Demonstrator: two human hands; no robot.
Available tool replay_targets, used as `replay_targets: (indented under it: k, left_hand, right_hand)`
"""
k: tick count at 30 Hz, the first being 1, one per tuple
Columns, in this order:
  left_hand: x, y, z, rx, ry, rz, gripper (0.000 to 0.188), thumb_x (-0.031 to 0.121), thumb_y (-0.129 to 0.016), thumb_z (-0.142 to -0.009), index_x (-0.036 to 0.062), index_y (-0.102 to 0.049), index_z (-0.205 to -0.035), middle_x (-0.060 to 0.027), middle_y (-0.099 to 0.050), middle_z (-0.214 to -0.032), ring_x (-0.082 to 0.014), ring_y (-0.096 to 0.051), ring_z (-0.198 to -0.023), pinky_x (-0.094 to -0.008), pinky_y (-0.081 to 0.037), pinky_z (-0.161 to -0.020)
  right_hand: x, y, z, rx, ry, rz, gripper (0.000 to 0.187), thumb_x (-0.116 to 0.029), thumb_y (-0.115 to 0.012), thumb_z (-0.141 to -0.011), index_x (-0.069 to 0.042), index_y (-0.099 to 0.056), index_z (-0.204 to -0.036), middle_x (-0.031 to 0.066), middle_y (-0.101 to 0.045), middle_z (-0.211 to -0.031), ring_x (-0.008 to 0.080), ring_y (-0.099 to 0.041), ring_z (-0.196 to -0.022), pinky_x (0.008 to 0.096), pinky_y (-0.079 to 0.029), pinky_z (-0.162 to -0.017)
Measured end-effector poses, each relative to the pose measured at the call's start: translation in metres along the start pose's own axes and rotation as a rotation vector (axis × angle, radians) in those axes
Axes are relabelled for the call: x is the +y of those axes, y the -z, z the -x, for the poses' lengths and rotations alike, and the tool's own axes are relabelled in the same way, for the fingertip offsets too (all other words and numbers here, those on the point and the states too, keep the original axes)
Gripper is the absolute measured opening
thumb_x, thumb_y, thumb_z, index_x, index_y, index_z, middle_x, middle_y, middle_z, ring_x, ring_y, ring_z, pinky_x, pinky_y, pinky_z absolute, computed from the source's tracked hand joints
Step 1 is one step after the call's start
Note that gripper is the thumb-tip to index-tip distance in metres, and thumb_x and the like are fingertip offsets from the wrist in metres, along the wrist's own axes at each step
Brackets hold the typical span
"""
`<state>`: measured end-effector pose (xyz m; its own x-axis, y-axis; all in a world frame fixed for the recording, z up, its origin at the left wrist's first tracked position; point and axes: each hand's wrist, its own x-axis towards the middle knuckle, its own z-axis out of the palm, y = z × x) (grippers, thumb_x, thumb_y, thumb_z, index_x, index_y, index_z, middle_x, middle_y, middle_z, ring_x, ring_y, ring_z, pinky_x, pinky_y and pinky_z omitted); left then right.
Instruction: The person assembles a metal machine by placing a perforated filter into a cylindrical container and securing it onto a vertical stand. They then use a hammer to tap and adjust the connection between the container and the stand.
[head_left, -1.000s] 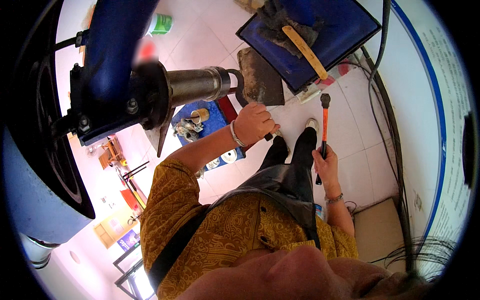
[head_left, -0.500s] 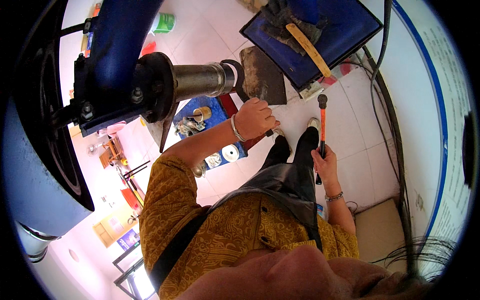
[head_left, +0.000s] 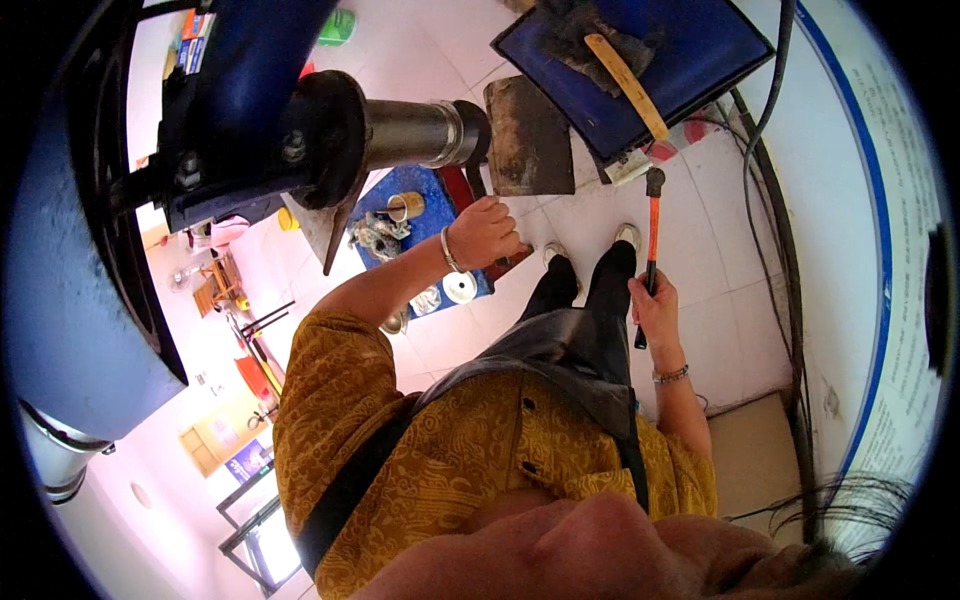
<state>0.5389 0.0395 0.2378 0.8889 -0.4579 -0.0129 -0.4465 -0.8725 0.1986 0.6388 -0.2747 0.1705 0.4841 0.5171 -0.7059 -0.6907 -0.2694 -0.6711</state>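
A bare metal cylinder (head_left: pixel 405 133) sticks out to the right from a dark bolted flange (head_left: pixel 335 140) on a blue machine. A dark hook spanner (head_left: pixel 475 178) curves round its ringed end. My left hand (head_left: pixel 485 236) is closed round the spanner's lower part, which the fist mostly hides. On the right, my right hand (head_left: pixel 657 308) grips a hammer (head_left: pixel 653 222) near the bottom of its orange and black handle. The hammer stands upright in view, its dark head uppermost, apart from the spanner.
A blue tray (head_left: pixel 545 75) at the top holds dark gloves and a wooden strip (head_left: pixel 628 87). Beside it lies a dark slab (head_left: pixel 528 140). A blue low table (head_left: pixel 435 215) bears a cup, rags and a white disc. Black cables (head_left: pixel 775 210) run along the right wall.
The spanner now sits round the cylinder's end, where before its hook stood out to the right. My left hand has shifted left with it; the hammer has risen slightly in view.
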Motion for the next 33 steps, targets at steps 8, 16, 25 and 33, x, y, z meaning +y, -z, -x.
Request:
replay_targets:
  k: [8,16,25,33]
  left_hand:
    - [-0.007,-0.002,0.036,-0.115,-0.014,-0.058,0.018,0.026,-0.065,-0.07,0.0132,-0.052,-0.067,-0.0017,-0.048,-0.071,-0.0204,-0.05,-0.077,-0.0361,-0.038,-0.092]
    - [-0.014,0.004,0.059,-0.079,-0.025,-0.05,0.021,0.025,-0.066,-0.07,0.0112,-0.051,-0.069,-0.004,-0.049,-0.074,-0.0219,-0.051,-0.079,-0.0396,-0.035,-0.1]
    - [-0.032,0.017,0.064,-0.035,-0.168,-0.029,0.016,0.02,-0.061,-0.07,0.0078,-0.052,-0.076,-0.0065,-0.052,-0.083,-0.0242,-0.054,-0.09,-0.0409,-0.038,-0.1]
    - [-0.045,0.009,0.07,0.049,-0.245,-0.01,0.018,0.014,-0.054,-0.071,0.0063,-0.056,-0.088,-0.0086,-0.056,-0.096,-0.0246,-0.052,-0.106,-0.0418,-0.033,-0.105]
  right_hand:
    - [-0.02,-0.027,-0.005,-0.024,0.062,0.044,0.013,-0.01,-0.059,-0.087,-0.004,-0.049,-0.079,-0.0022,-0.045,-0.054,0.0051,-0.039,-0.038,0.021,-0.031,-0.034]
    - [-0.018,-0.094,-0.018,-0.125,0.14,0.096,0.016,-0.013,-0.063,-0.083,-0.004,-0.05,-0.08,0.0014,-0.055,-0.062,0.0066,-0.045,-0.046,0.024,-0.036,-0.042]
    - [0.003,-0.208,-0.012,-0.114,0.234,-0.212,0.026,-0.013,-0.068,-0.082,-0.006,-0.043,-0.086,-0.0011,-0.048,-0.061,0.0059,-0.04,-0.037,0.0218,-0.032,-0.033]
    - [0.032,-0.264,-0.004,0.0,0.318,-0.276,0.021,-0.008,-0.061,-0.085,-0.005,-0.041,-0.09,0.0132,-0.064,-0.08,0.0081,-0.043,-0.039,0.0222,-0.034,-0.034]
